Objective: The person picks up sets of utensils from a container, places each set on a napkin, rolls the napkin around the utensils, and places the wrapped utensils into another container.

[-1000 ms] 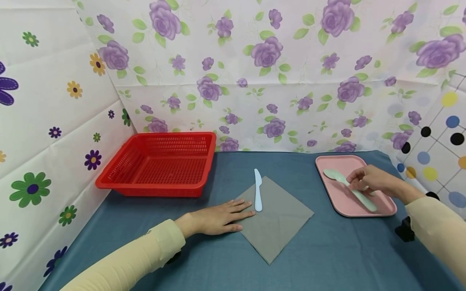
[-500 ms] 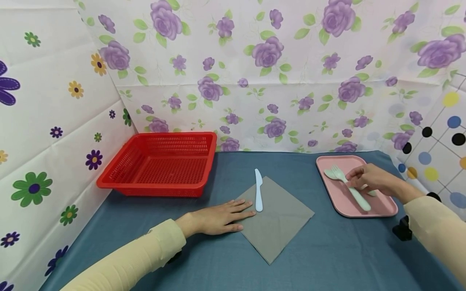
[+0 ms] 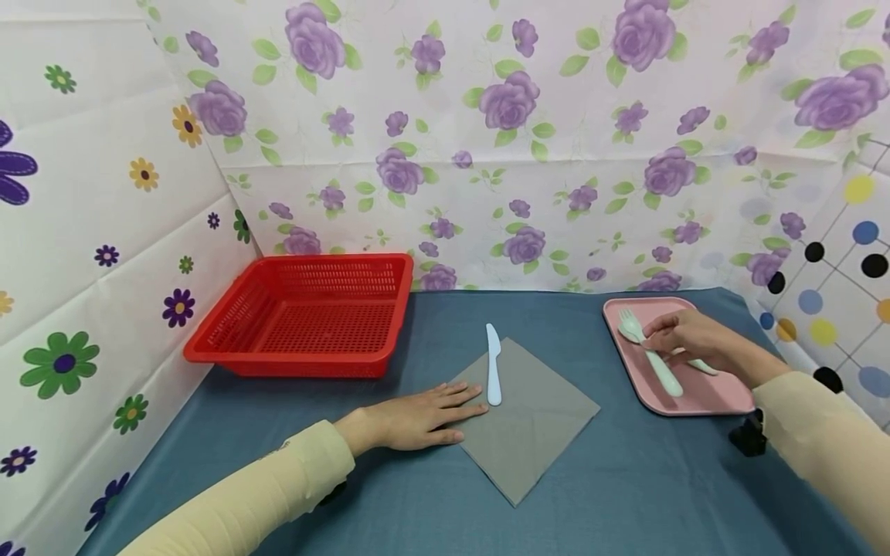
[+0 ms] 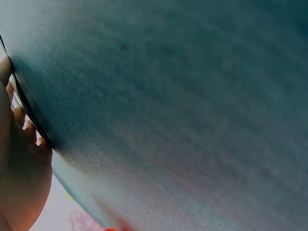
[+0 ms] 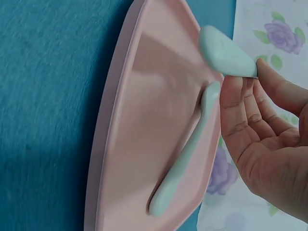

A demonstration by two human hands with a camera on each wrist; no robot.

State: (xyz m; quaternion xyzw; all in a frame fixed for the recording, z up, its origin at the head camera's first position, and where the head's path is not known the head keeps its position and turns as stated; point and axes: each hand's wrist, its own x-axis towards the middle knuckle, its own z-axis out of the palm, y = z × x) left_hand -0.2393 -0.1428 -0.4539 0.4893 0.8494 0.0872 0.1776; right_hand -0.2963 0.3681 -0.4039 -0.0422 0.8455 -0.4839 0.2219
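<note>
My right hand (image 3: 684,340) pinches a mint-green fork (image 3: 664,374) between thumb and fingers, over the pink tray (image 3: 723,398). Its tines point away toward the tray's far left corner. Beneath it on the tray lies a mint-green spoon (image 5: 180,161), partly covered by the hand and fork in the head view. In the right wrist view the fork's handle (image 5: 224,50) stands clear of the tray. My left hand (image 3: 420,417) rests flat, fingers spread, across the left corner of a folded grey napkin (image 3: 528,425). Just beyond its fingertips a pale blue knife (image 3: 494,374) lies on the napkin.
A red plastic basket (image 3: 292,367) stands at the back left of the blue-covered table (image 3: 591,494). Floral cloth (image 3: 514,193) hangs along the back, with patterned sheets at both sides. The tray sits near the right side sheet.
My right hand has moved left over the tray with the fork, which has swung clear of and then back over the spoon's bowl. My left hand and the knife stay put.
</note>
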